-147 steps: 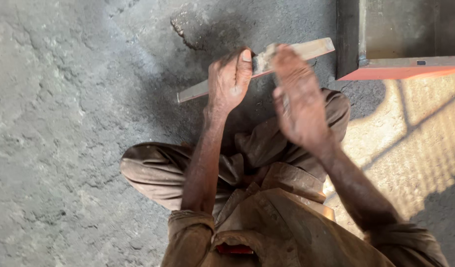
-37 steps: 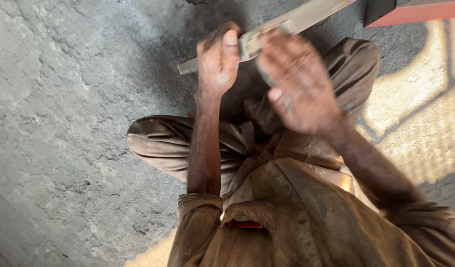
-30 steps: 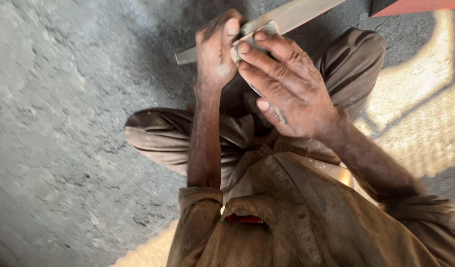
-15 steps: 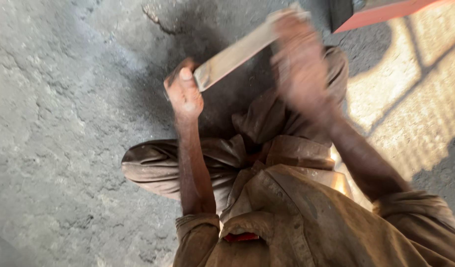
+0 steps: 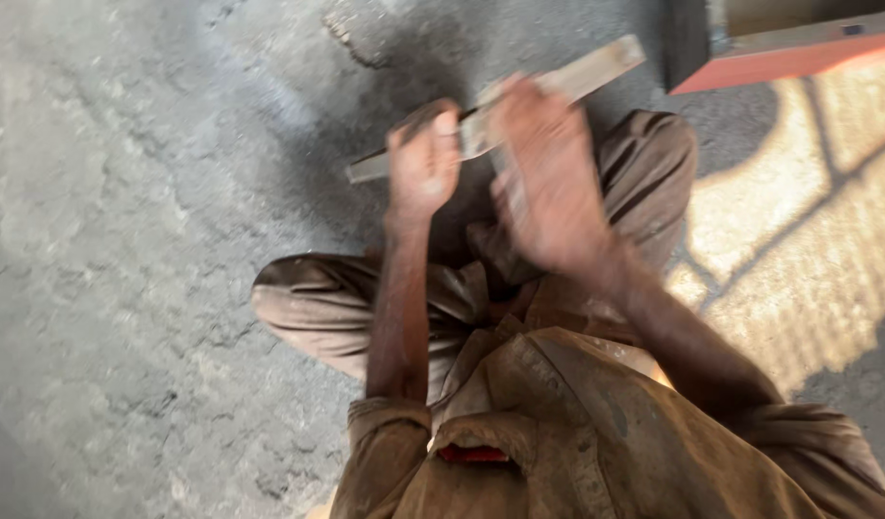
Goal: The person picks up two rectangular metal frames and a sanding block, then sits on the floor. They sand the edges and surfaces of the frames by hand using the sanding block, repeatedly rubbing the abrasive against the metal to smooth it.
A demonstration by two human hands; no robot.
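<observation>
Both hands (image 5: 423, 168) hold flat bar (image 5: 596, 69) over concrete floor (image 5: 125, 192) (rough, cracked)

This looks like a rough workshop or a yard, not a home. Under and left of the hands is a bare concrete floor (image 5: 125, 240), grey, cracked and dusty. Beyond the hands, to the right, stands a metal frame (image 5: 779, 58) with an orange-red edge. On the right, sunlight falls on the floor with the shadow of a wire mesh (image 5: 808, 221)
</observation>
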